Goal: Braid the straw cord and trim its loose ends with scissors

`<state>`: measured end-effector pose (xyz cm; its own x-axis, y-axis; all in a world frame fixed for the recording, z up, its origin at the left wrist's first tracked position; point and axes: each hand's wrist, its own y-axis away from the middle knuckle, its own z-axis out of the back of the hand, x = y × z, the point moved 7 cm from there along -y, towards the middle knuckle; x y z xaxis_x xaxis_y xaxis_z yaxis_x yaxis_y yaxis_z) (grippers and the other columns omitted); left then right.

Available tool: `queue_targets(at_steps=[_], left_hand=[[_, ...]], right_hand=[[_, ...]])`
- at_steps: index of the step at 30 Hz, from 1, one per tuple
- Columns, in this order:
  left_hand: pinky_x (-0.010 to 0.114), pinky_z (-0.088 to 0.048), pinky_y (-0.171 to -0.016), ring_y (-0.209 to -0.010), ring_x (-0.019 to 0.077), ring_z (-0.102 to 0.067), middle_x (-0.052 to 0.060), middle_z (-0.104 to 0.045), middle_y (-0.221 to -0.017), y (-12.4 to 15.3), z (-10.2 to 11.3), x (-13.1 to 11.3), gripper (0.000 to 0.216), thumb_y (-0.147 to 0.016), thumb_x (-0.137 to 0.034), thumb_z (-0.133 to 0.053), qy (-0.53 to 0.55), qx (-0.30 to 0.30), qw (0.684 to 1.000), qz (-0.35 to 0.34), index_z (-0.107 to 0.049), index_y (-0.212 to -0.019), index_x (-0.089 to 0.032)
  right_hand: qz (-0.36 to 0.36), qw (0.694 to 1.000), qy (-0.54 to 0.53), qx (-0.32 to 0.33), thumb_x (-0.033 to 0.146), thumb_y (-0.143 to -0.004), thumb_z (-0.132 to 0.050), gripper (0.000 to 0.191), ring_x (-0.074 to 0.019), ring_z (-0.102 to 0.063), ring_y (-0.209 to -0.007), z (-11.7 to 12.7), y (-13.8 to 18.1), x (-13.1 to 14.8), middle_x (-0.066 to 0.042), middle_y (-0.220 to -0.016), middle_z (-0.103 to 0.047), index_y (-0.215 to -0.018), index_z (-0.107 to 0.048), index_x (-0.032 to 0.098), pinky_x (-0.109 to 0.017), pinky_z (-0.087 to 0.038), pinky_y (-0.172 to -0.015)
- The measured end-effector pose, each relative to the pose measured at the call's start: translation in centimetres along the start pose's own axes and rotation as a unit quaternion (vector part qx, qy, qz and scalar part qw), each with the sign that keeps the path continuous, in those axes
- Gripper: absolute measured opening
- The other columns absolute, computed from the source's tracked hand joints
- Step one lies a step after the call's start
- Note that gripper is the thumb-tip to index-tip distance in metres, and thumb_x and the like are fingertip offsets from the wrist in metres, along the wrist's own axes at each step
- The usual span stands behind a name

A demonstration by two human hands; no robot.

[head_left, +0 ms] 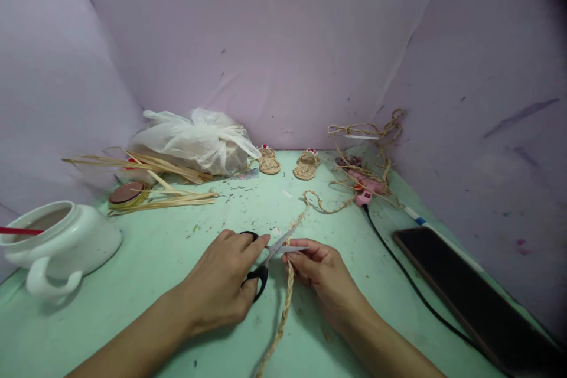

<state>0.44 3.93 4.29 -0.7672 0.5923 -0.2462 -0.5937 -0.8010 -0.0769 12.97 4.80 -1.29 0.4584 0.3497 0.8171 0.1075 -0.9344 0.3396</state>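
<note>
I see the left hand (225,280) with its grip clenched through the black plastic loops of the scissors (277,246). The thin metal blades stand parted, and they meet the braided rope (286,307) just beside the fingertips of the right hand (316,269). The right grip is pinching this rope between thumb and fingers. The rope is a rough, pale straw plait. It runs from the near edge of the mint-green table (146,260), up between both hands, and then curls away toward the pink glue gun (364,195).

At the left stands a glossy white ceramic pot (66,242) with a rounded handle. Behind it lie flat dry straw strips (146,165) and a crumpled, half-clear plastic bag (195,142). Two small woven sandals (305,166) rest at the back wall. A smooth dark phone (469,295) lies flat at the right, next to a black cable (398,266).
</note>
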Motion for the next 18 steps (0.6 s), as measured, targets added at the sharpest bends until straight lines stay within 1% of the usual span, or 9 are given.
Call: queue_targets(at_steps=[3, 9, 14, 18], left_hand=[[0.041, -0.036, -0.08, -0.087, 0.023, -0.047, 0.01, -0.053, -0.096, 0.1, -0.4, 0.3, 0.056, -0.07, -0.015, -0.045, -0.012, 0.009, 1.0, 0.007, -0.037, -0.125, -0.017], [0.039, -0.039, -0.075, -0.08, 0.0226, -0.049, 0.01, -0.055, -0.091, 0.2, -0.6, 0.3, 0.057, -0.07, -0.011, -0.042, -0.031, 0.049, 0.998, 0.016, -0.036, -0.126, -0.014], [0.039, -0.041, -0.07, -0.077, 0.0245, -0.051, 0.011, -0.058, -0.087, 0.3, -1.2, 0.3, 0.057, -0.069, -0.008, -0.04, -0.053, 0.085, 0.994, 0.035, -0.038, -0.125, -0.013], [0.037, -0.041, -0.064, -0.072, 0.0249, -0.054, 0.009, -0.062, -0.084, 0.4, -1.2, 0.1, 0.058, -0.065, -0.005, -0.04, -0.048, 0.089, 0.994, 0.041, -0.043, -0.122, -0.016]], right_hand=[[0.005, 1.0, 0.013, 0.01, 0.021, -0.048, -0.077, 0.023, -0.0108, -0.054, -0.048, -0.1, -0.1, -0.1, -0.003, -0.056, -0.065, -0.068, -0.068, 0.013, -0.024, -0.042, -0.052], [0.015, 0.999, 0.047, 0.008, 0.024, -0.05, -0.075, 0.023, -0.0106, -0.051, -0.048, 0.0, 0.0, -0.1, -0.003, -0.056, -0.063, -0.068, -0.069, 0.012, -0.025, -0.04, -0.052], [0.04, 0.995, 0.086, 0.007, 0.025, -0.055, -0.072, 0.015, -0.0065, -0.04, -0.044, -0.1, 0.1, 0.2, 0.001, -0.049, -0.056, -0.059, -0.068, 0.011, -0.022, -0.032, -0.047], [0.049, 0.994, 0.094, 0.011, 0.026, -0.057, -0.07, 0.016, -0.005, -0.035, -0.042, 0.0, 0.1, 0.5, 0.003, -0.043, -0.049, -0.055, -0.065, 0.011, -0.021, -0.027, -0.045]])
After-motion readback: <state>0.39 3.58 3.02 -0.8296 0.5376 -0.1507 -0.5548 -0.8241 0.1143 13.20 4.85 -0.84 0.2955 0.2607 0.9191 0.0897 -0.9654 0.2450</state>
